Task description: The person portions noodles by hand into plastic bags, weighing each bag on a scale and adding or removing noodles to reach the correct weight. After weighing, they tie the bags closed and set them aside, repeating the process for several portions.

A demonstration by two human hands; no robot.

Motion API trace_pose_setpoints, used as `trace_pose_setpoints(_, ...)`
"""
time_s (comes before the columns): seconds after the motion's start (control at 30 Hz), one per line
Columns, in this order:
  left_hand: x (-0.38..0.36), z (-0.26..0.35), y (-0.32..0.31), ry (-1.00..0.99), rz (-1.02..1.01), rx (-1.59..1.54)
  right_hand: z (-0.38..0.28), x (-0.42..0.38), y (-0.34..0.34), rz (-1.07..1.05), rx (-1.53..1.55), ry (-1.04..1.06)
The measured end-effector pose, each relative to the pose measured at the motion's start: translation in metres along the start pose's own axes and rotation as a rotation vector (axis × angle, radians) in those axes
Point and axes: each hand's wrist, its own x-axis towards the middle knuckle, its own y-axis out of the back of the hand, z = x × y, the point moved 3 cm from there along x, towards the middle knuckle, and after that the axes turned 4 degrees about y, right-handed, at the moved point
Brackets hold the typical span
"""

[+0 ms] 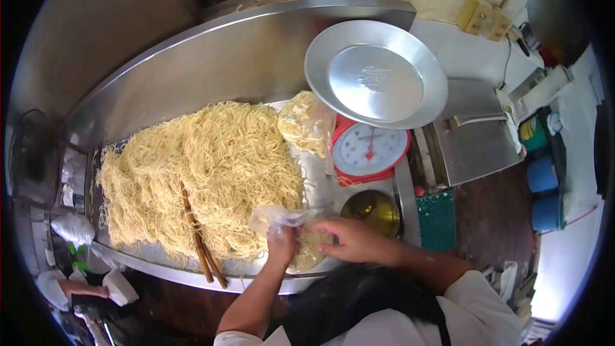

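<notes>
A clear plastic bag of noodles (pixel 309 251) is at the table's front edge, its loose top (pixel 275 218) spread over the noodle pile. My left hand (pixel 282 243) is closed around the gathered plastic near the bag's neck. On the other side, my right hand (pixel 349 238) has its fingers stretched toward the bag and its thumb apart; the fingertips are at the plastic. A large heap of yellow noodles (pixel 237 154) covers much of the metal table. Long wooden sticks (pixel 200 247) are stuck into the heap, their ends over the front edge.
Behind my right hand stands a bowl of yellow oil-like liquid (pixel 370 210). A red dial scale (pixel 370 148) carries a wide metal pan (pixel 378 80). Another filled bag (pixel 304 122) leans beside it. A metal backsplash (pixel 256 57) borders the table. At lower left, another person's hand (pixel 96 290) holds a white container.
</notes>
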Motion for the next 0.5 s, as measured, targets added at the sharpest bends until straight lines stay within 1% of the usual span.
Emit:
trace_pose_setpoints(0.03,-0.004,0.009,0.000,0.115,-0.056,-0.105,0.007,0.001,-0.009,-0.016,0.000,0.009)
trace_pose_setpoints(0.07,-0.010,0.016,0.002,0.174,-0.082,-0.021,0.020,0.002,-0.019,0.043,-0.179,0.047)
trace_pose_setpoints(0.1,-0.013,0.019,0.003,0.177,-0.053,-0.020,0.027,0.006,-0.028,0.101,-0.355,0.092)
trace_pose_setpoints(0.13,-0.017,0.033,0.001,-0.213,0.021,0.269,0.026,0.013,-0.033,0.078,-0.349,0.115)
trace_pose_setpoints(0.17,-0.025,0.046,-0.003,-0.597,0.089,0.568,0.023,0.021,-0.039,0.058,-0.493,0.157)
trace_pose_setpoints(0.2,-0.027,0.049,-0.003,-0.553,0.030,0.530,0.020,0.029,-0.044,0.043,-0.639,0.204)
trace_pose_setpoints(0.23,-0.028,0.057,-0.001,-0.510,-0.028,0.489,0.020,0.041,-0.045,0.173,-0.576,0.328)
trace_pose_setpoints(0.27,-0.024,0.070,0.004,-0.503,-0.002,0.499,0.021,0.050,-0.044,0.170,-0.638,0.366)
trace_pose_setpoints(0.3,-0.018,0.096,0.007,-0.556,-0.013,0.630,0.017,0.060,-0.042,0.170,-0.701,0.402)
trace_pose_setpoints(0.33,-0.016,0.110,0.009,-0.604,-0.030,0.762,0.020,0.071,-0.043,0.156,-0.695,0.421)
trace_pose_setpoints(0.37,-0.015,0.107,0.012,-0.594,-0.011,0.770,0.029,0.085,-0.045,0.140,-0.530,0.414)
trace_pose_setpoints(0.4,-0.010,0.098,0.015,-0.542,0.000,0.842,0.042,0.099,-0.050,0.122,-0.367,0.405)
trace_pose_setpoints(0.43,-0.006,0.090,0.021,-0.486,0.013,0.912,0.064,0.109,-0.060,0.107,-0.363,0.424)
trace_pose_setpoints(0.47,-0.004,0.083,0.032,-0.402,-0.033,0.845,0.099,0.116,-0.069,0.253,-0.167,0.361)
trace_pose_setpoints(0.5,-0.007,0.076,0.037,-0.391,-0.010,0.852,0.136,0.120,-0.078,0.391,0.031,0.288)
